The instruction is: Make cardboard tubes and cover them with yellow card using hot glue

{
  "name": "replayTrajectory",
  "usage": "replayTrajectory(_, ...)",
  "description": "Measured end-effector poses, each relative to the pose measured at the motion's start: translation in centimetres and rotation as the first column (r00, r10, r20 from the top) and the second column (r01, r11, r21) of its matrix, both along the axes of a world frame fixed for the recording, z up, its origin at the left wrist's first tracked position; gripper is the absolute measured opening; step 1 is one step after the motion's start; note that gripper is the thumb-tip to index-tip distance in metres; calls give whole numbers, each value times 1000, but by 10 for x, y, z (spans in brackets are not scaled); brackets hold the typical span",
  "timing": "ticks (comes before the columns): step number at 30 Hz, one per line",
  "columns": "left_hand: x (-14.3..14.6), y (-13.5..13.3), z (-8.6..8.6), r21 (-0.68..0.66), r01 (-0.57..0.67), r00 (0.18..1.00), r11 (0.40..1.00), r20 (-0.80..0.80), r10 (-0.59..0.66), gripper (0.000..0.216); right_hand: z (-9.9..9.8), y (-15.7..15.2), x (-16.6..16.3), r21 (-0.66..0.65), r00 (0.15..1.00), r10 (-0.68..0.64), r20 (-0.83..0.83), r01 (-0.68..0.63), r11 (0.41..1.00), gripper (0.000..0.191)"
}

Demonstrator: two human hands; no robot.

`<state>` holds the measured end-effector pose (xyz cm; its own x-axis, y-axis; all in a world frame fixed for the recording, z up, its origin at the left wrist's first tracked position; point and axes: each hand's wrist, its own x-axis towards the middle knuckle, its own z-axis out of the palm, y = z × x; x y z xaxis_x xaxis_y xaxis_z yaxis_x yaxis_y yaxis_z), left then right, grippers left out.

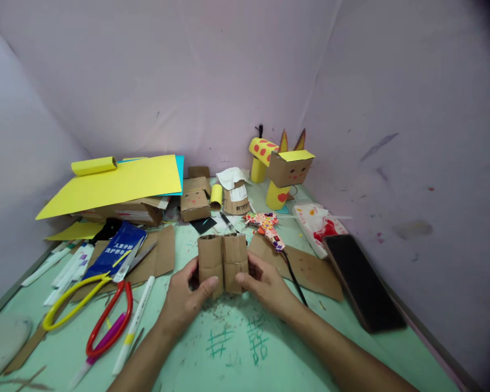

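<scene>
Two short brown cardboard tubes stand upright side by side in front of me, almost touching along a narrow gap. My left hand [191, 291] grips the left cardboard tube [210, 260], its thumb on the front face and the fingers hidden behind. On the other side, my right hand [265, 280] holds the right cardboard tube [234, 256] the same way, thumb across the lower front. Both tubes look creased, with rough upper ends. Brown crumbs lie on the green tabletop [196, 348] below them, near some green hand-drawn grid marks.
Yellow-and-red-handled scissors [122, 272] and a white marker [134, 324] lie left. Behind the tubes are a floral-patterned glue gun [267, 223], a small cardboard box [195, 206] and a yellow spotted animal model [292, 171]. A black phone [363, 283] rests right; yellow sheets [118, 185] lie back left.
</scene>
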<state>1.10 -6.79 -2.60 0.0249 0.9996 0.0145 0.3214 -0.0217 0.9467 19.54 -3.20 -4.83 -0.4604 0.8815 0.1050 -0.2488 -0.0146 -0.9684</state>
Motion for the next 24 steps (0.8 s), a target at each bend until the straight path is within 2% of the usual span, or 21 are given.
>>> replayTrajectory(6, 3, -1, 2, -14, -16, 999, 1000, 32, 16, 55, 6, -5, 2, -11, 998, 56, -15, -56, 998, 54)
replayTrajectory(10, 4, -1, 3, -65, -71, 997, 995, 26, 73, 75, 12, -11, 0, -40, 994, 104, -33, -106, 994, 65)
replayTrajectory(13, -2, 0, 6, -131, -183, 981, 974, -94, 171, 80, 12, -15, -1, -107, 998, 58, -34, -61, 992, 69)
replayTrajectory(15, -7, 0, 9, -134, -216, 973, 967, -111, 202, 78, 11, -16, -1, -173, 999, 0, -48, -9, 985, 71)
replayTrajectory(19, -10, -1, 15, -162, -161, 986, 974, 26, 168, 77, 8, -15, 0, -246, 997, -69, -45, 55, 968, 65)
replayTrajectory(24, -2, -3, 14, -200, -48, 985, 979, 156, 80, 69, 10, -13, -2, -251, 997, -52, -53, 37, 967, 61)
